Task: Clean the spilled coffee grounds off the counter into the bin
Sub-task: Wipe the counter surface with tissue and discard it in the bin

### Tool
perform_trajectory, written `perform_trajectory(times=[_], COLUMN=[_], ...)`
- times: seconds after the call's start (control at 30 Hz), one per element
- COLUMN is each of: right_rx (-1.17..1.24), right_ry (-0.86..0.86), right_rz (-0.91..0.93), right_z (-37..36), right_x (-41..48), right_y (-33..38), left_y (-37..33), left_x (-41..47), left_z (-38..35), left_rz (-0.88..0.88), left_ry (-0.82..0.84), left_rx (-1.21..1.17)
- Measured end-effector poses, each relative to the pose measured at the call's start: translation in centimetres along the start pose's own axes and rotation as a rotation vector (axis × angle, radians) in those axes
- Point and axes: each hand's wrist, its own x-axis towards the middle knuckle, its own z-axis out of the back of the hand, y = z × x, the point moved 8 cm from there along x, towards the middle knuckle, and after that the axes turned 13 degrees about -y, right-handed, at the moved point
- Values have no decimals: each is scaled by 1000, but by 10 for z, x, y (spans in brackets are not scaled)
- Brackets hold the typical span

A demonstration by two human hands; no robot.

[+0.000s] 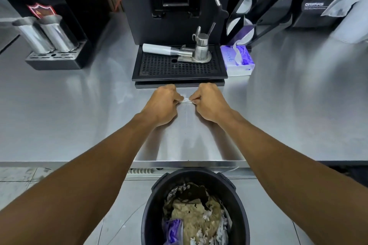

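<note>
fingers [179, 98] of left hand [163, 103] and right hand [211, 103] curled, pinching a tissue [186, 100] mid-counter [79, 115]. only a faint trail of grounds [186, 117] ran toward the front edge, bin [229, 183] below it; cleaning looked nearly done.

Bright overhead light is glared off the steel counter [79, 115]; edges are bent by wide-angle distortion.

Steel counter [79, 115], drip tray [179, 77], tissue box [237, 63]
</note>
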Motion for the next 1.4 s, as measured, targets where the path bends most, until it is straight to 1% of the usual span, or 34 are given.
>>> perform_trajectory(times=[0.07,0.23,0.37,0.53,0.6,0.67,0.7,0.77,0.83,0.9,1.0,1.07,1.13,1.23,1.3,1.4], right_rx=[-44,6,49,84,70,77,95,143,148,121,98,102,143,186,193,180], right_ry=[37,58,120,164,234,364,392,341,262,235,300,367,398,413,423,420], right_rz=[74,145,157,164,164,165,159,162,205,272,310,336,338,371,401,377], right_z=[-2,7,13,21,22,22,21,20,9,-11,-54,-79,-88,-77,-59,-27], right_x=[-13,-52,-91,-140,-149,-150,-144,-119,-86,-59,-43,-49,-56,-64,-69,-77], right_y=[5,22,26,29,30,35,40,56,78,105,134,145,146,131,114,81], left_y=[-5,-21,-44,-71,-77,-78,-75,-53,-24,0,23,25,20,3,-16,-47], left_x=[-13,-51,-84,-124,-134,-141,-140,-131,-124,-123,-140,-156,-170,-174,-167,-153], left_z=[7,18,27,35,32,36,43,66,89,100,104,105,102,85,71,50], left_rz=[-22,6,5,-3,17,38,63,168,264,320,432,477,535,575,542,507], left_ry=[9,24,43,116,163,215,196,40,-127,-186,-208,-229,-230,-219,-188,-114], left_rx=[-20,-67,-103,-124,-142,-178,-194,-199,-137,-18,95,128,137,142,145,115])
